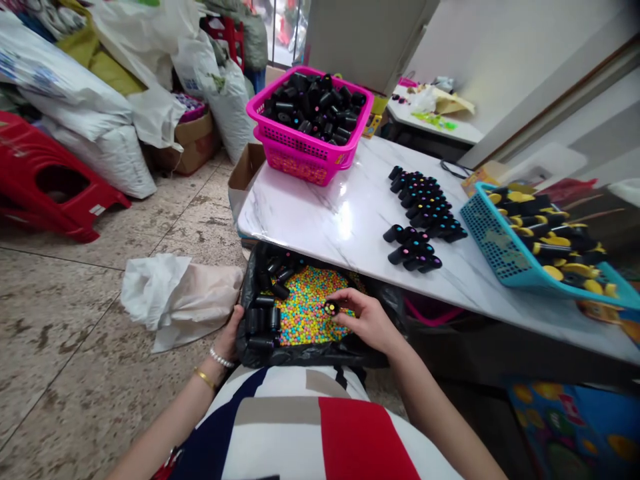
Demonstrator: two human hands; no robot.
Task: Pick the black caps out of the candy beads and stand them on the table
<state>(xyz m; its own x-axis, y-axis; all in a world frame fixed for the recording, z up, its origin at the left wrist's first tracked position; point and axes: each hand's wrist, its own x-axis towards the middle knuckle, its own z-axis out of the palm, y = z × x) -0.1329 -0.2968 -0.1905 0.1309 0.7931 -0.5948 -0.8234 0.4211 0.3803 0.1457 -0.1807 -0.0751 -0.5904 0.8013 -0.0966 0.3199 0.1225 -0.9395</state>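
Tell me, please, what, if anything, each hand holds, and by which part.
Right hand: a black tube, pinched by its sides. Left hand: at the edge of the black-lined tray, grip unclear.

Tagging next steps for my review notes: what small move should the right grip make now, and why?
Probably tilt the held black cylinder slightly over the loose beads. The right grip holds it just above them, and its end shows several beads, whereas cylinders grouped on the table seem to show single coloured dots; any surplus would likely drop back.
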